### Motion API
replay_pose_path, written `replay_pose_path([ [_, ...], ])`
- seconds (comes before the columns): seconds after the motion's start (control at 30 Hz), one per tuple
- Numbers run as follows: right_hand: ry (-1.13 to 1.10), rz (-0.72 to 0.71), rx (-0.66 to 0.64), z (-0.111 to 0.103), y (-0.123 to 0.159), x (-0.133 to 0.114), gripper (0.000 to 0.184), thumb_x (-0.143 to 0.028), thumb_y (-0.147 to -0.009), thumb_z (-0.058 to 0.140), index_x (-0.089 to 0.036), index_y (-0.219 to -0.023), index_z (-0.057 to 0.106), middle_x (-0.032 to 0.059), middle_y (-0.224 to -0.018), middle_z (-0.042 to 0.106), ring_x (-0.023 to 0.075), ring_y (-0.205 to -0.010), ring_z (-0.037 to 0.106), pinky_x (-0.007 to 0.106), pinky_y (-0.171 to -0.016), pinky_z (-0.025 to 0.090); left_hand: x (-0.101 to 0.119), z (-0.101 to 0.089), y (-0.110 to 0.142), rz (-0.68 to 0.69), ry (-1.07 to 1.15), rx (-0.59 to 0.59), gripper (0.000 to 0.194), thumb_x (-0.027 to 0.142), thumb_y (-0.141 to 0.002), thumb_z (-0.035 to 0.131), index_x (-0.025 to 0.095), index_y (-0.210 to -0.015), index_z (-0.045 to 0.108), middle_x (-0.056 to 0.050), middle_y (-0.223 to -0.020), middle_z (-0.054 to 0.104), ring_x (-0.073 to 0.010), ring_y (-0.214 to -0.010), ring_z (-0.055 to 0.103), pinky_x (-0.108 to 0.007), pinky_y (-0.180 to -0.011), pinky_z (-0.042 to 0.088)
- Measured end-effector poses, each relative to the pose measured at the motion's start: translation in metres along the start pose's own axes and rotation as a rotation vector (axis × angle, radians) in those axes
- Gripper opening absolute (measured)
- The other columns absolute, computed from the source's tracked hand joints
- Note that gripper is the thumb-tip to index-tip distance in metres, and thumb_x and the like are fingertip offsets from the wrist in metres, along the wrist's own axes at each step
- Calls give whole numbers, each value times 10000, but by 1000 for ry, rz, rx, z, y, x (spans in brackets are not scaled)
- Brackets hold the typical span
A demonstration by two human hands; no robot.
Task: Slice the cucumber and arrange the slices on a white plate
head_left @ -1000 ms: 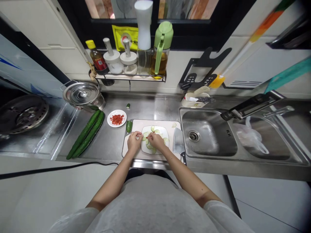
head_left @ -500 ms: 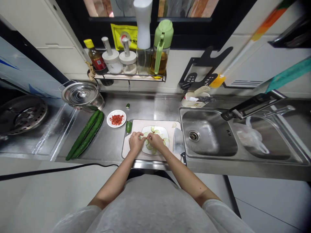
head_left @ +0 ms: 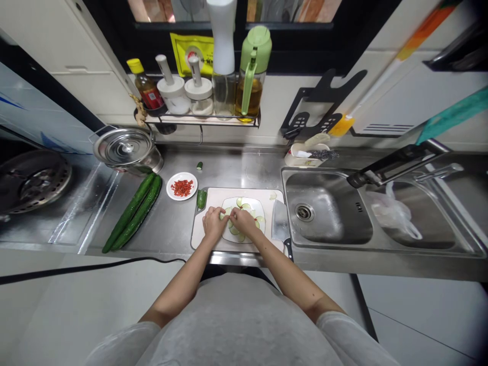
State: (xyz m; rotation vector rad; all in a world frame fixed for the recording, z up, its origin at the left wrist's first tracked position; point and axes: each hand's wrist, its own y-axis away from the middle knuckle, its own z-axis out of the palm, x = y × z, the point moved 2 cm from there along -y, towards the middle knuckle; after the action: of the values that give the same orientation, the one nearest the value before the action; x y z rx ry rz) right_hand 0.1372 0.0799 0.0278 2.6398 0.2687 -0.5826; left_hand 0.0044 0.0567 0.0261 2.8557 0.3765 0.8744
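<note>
My left hand (head_left: pixel 213 222) is over the left edge of a white square plate (head_left: pixel 254 237), its thumb and forefinger closed on a thin cucumber slice. Close against it, my right hand (head_left: pixel 243 221) pinches its fingertips together over the plate; what they hold is too small to make out. Pale green cucumber slices (head_left: pixel 246 207) lie around the plate with small red bits among them. Beneath is a pale cutting board (head_left: pixel 199 238), with a cleaver (head_left: pixel 280 221) along its right side. A cucumber chunk (head_left: pixel 202 199) rests at the board's upper left corner.
Left of the board are a small plate of chopped red chilli (head_left: pixel 182 187) and two long cucumbers (head_left: pixel 134 213). A lidded steel pot (head_left: pixel 127 148) stands behind them. The double sink (head_left: pixel 328 208) lies right. Bottles and jars line a wall rack (head_left: pixel 206 120).
The camera view has shifted slightly. My right fingertips have moved a little and now hide the red bit seen between the hands; the rest stays in place.
</note>
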Motion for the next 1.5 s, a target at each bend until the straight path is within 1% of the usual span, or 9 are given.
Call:
replay_pose_path([
  [0.4,-8,24,13,3,-1,2,196,-295,-910,450,-188,-977,601,51,-886,664,156,-788,570,235,-589,273,0,1,0,6,6,1,196,375,-772,645,254,-927,652,-31,-941,553,-194,-940,536,-301,-807,358],
  [0.6,-116,18,70,-4,1,4,169,-271,-878,473,-191,-934,612,29,-786,648,148,-712,550,227,-562,262,0,-1,-1,-15,45,14,184,372,-771,639,254,-911,655,-20,-917,557,-173,-877,548,-286,-786,367],
  [0.7,-220,27,119,-13,2,13,168,-255,-862,466,-193,-911,614,2,-701,616,132,-640,518,217,-552,270,-1,-4,-2,-27,68,28,168,366,-775,629,252,-894,658,-16,-909,554,-161,-849,551,-277,-776,372],
  [0.87,-371,72,274,-27,5,38,184,-305,-836,458,-205,-857,611,-39,-565,512,128,-569,476,211,-536,284,-1,-9,-3,-19,66,58,166,377,-777,623,258,-887,656,-17,-920,550,-168,-867,549,-287,-795,373],
  [1.0,-425,95,356,-34,10,50,191,-323,-813,453,-207,-818,605,-48,-541,474,126,-550,470,212,-546,304,4,-6,0,-7,25,37,195,397,-752,654,256,-886,645,-20,-929,551,-190,-912,542,-310,-822,363],
  [1.1,-439,99,368,-36,13,52,194,-327,-805,451,-207,-811,602,-46,-554,482,124,-557,474,210,-550,309,6,-4,1,-5,0,15,202,391,-759,650,254,-907,642,-26,-945,555,-197,-943,537,-316,-833,354],
  [1.23,-431,114,353,-36,17,51,206,-335,-807,445,-205,-832,603,-48,-564,486,123,-565,478,209,-555,312,6,-3,1,-10,-12,-10,202,384,-769,641,249,-920,646,-31,-961,561,-200,-947,536,-316,-840,348],
  [1.4,-421,127,328,-38,19,51,220,-335,-811,440,-201,-859,608,-42,-585,501,125,-581,487,208,-555,320,7,-3,1,-8,-3,-8,188,376,-763,641,246,-899,649,-31,-941,564,-206,-932,542,-322,-838,354],
  [1.5,-416,143,346,-42,23,55,222,-333,-809,443,-200,-864,613,-32,-592,517,133,-593,498,212,-553,321,7,-4,2,-15,54,16,186,371,-757,642,238,-886,646,-29,-924,560,-192,-899,546,-307,-820,371],
])
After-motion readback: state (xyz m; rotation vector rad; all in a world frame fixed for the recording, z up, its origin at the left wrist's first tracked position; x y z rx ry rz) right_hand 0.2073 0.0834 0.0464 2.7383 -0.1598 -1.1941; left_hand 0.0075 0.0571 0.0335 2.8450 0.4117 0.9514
